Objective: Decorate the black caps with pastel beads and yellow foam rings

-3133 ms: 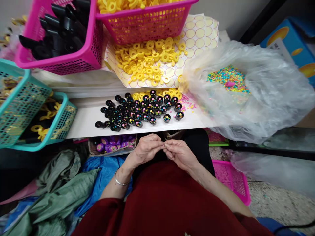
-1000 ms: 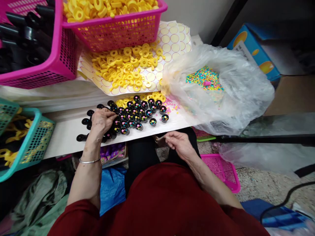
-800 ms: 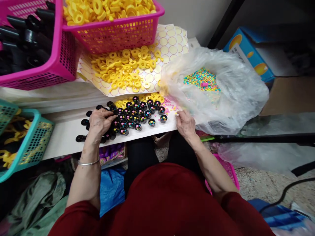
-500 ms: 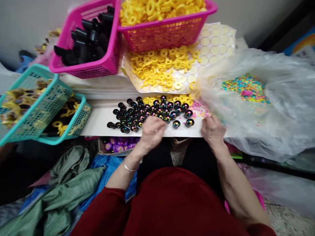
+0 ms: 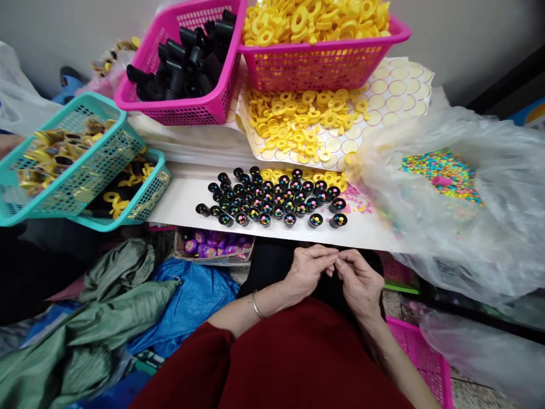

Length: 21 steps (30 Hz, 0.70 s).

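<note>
Basically, upright black cups (image 5: 278, 215) sit mid-frame, up-left of the fingertips (image 5: 328, 259), left hand (image 5: 307, 270) nearer than right hand (image 5: 361, 281). Both pinched closed, tip to tip; can't tell if anything's between.

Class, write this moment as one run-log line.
left hand: touching right hand | anything held: cannot tell | black cups: grouped on white ledge, many with colored beads inside | pink beads: loose beside cups

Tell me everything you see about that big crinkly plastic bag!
The big crinkly plastic bag is cloudy, see-through and crumpled. It rests on the white work surface, drooping past its front edge; its right side leaves the picture. Tiny blue, yellow, green and pink beads and a larger pink piece show inside.
</note>
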Motion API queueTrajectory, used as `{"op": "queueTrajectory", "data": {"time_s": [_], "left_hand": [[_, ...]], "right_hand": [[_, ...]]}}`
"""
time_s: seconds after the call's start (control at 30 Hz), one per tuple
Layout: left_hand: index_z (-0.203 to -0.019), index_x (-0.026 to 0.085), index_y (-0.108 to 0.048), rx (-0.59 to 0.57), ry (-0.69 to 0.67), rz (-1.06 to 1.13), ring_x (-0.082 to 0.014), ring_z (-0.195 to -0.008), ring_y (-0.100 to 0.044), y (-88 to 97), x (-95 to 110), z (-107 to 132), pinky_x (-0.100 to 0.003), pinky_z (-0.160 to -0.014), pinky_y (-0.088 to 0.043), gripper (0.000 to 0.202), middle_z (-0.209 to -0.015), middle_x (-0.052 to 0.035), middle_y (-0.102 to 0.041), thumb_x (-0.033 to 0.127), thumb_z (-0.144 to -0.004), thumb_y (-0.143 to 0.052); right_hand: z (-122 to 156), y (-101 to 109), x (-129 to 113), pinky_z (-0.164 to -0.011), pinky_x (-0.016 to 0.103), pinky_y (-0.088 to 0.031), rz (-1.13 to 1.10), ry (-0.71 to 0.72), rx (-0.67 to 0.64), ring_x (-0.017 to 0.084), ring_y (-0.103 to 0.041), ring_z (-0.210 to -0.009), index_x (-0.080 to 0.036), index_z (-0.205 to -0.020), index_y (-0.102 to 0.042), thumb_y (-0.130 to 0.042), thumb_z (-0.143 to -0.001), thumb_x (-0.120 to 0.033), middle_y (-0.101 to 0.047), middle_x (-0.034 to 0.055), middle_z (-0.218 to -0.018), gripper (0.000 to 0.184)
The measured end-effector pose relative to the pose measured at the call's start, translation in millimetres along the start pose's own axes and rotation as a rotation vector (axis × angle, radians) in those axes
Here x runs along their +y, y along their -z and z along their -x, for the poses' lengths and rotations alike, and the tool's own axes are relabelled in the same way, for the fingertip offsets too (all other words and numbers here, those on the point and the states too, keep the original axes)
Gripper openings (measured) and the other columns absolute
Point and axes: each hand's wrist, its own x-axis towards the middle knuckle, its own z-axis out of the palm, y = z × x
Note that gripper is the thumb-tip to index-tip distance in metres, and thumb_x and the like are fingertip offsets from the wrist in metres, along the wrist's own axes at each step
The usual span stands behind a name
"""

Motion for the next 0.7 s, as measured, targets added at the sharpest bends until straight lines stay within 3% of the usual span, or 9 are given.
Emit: {"op": "queueTrajectory", "data": {"time_s": [0.13,0.23,0.33,0.5,0.7], "left_hand": [[-0.064,0.014,-0.072,0.051,0.043,0.144,-0.0071,-0.044,-0.046,6.0,-1.6,2.0,-0.023,-0.045,-0.036,0.026,-0.050,-0.0010,-0.056,0.031,-0.049,-0.085],[-0.065,0.018,-0.073,0.113,-0.138,0.002,-0.0082,-0.051,-0.049,12.3,-2.1,6.2,-0.025,-0.050,-0.039,0.018,-0.060,-0.0026,-0.060,0.031,-0.057,-0.082],[-0.070,0.023,-0.075,0.165,-0.354,-0.271,-0.0133,-0.068,-0.056,19.5,2.3,11.5,-0.028,-0.063,-0.045,0.008,-0.072,-0.0047,-0.062,0.031,-0.067,-0.076],[-0.073,0.027,-0.076,0.109,-0.391,-0.406,-0.0158,-0.071,-0.057,30.3,13.2,16.2,-0.030,-0.067,-0.046,0.006,-0.073,-0.0047,-0.063,0.032,-0.070,-0.073],[-0.073,0.028,-0.076,0.057,-0.425,-0.447,-0.0153,-0.069,-0.058,42.4,26.1,22.6,-0.029,-0.063,-0.047,0.004,-0.072,-0.0045,-0.065,0.030,-0.070,-0.074]], "right_hand": [[0.6,-13.7,1.0,-0.050,0.028,-0.031,-0.123,-0.019,0.020,0.011,-0.040,-0.053,-0.024,-0.077,-0.068,-0.067,-0.077,-0.029,-0.050,-0.0005,-0.066,0.006],[1.9,-24.2,0.3,-0.049,0.028,-0.028,-0.215,-0.072,0.016,0.010,-0.039,-0.053,-0.023,-0.075,-0.069,-0.070,-0.074,-0.029,-0.051,-0.0006,-0.066,0.006],[-1.4,-30.7,-3.3,-0.046,0.026,-0.025,-0.375,-0.249,-0.010,0.007,-0.035,-0.049,-0.021,-0.069,-0.068,-0.074,-0.067,-0.027,-0.048,-0.0019,-0.060,0.009],[-11.1,-31.1,-8.2,-0.042,0.023,-0.020,-0.618,-0.569,-0.205,0.004,-0.028,-0.043,-0.018,-0.064,-0.065,-0.078,-0.058,-0.021,-0.045,-0.0039,-0.052,0.014],[-9.5,-33.2,-15.0,-0.041,0.022,-0.018,-0.692,-0.670,-0.355,0.004,-0.029,-0.043,-0.016,-0.068,-0.068,-0.076,-0.061,-0.021,-0.049,-0.0023,-0.054,0.012]]}}
